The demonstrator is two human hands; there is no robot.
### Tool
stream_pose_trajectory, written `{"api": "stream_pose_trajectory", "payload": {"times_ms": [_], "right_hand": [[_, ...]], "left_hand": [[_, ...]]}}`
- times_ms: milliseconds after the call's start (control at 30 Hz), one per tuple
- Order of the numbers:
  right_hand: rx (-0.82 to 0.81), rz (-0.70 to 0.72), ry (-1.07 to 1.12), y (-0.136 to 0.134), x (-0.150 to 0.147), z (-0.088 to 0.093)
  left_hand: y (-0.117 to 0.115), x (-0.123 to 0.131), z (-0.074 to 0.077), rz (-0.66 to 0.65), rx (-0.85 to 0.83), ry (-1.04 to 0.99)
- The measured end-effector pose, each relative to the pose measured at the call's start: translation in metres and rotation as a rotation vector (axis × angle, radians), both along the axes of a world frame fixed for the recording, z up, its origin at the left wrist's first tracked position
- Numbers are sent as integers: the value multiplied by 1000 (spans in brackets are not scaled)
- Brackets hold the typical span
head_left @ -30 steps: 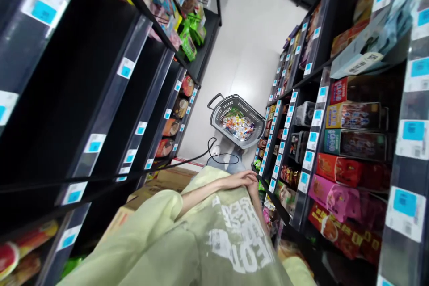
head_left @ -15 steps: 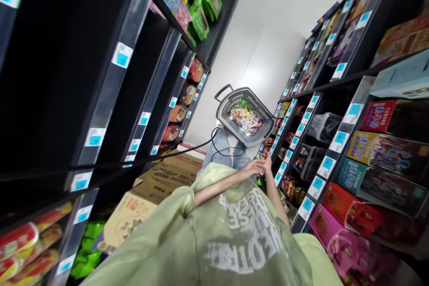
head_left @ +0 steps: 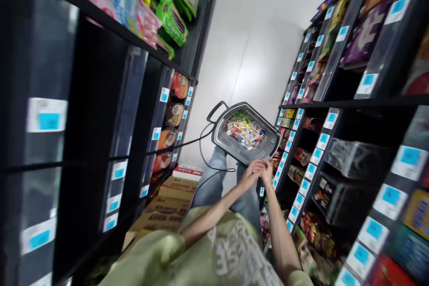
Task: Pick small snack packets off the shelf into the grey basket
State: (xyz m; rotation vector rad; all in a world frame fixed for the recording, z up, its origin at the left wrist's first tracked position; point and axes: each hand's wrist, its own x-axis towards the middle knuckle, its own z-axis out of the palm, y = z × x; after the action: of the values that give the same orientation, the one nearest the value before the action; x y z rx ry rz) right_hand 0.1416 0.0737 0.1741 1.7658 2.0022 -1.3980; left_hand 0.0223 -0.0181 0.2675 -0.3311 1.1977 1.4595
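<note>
A grey plastic basket (head_left: 231,148) with one dark handle stands on the floor just in front of my legs. Several small, brightly coloured snack packets (head_left: 244,129) lie in it, mostly toward its left half. My left hand (head_left: 252,173) and my right hand (head_left: 267,172) meet in front of my body, over the basket's near right edge in the picture. Both hands have their fingers bent in and touching each other. Whether a small thing is between the fingertips is too small to tell.
Shelves with price tags (head_left: 323,139) and packaged food line the right side. Dark shelving (head_left: 130,103) rises on the left, with green snack bags (head_left: 172,18) and round tubs (head_left: 175,115). Cardboard boxes (head_left: 170,203) stand low at left. A thin black cord (head_left: 192,142) crosses toward the basket.
My view has shifted, so the shelves look closer and the basket sits slightly lower. In the picture, my joined hands now overlap the basket's near edge. The packets look much the same.
</note>
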Motion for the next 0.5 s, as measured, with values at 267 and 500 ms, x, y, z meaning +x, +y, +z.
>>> {"api": "stream_pose_trajectory", "payload": {"times_ms": [267, 500], "right_hand": [[-82, 425, -106, 44, -114, -272], [-77, 617, -332, 27, -161, -447]], "left_hand": [[-10, -6, -129, 382, -361, 42], [-29, 46, -163, 299, -526, -76]]}}
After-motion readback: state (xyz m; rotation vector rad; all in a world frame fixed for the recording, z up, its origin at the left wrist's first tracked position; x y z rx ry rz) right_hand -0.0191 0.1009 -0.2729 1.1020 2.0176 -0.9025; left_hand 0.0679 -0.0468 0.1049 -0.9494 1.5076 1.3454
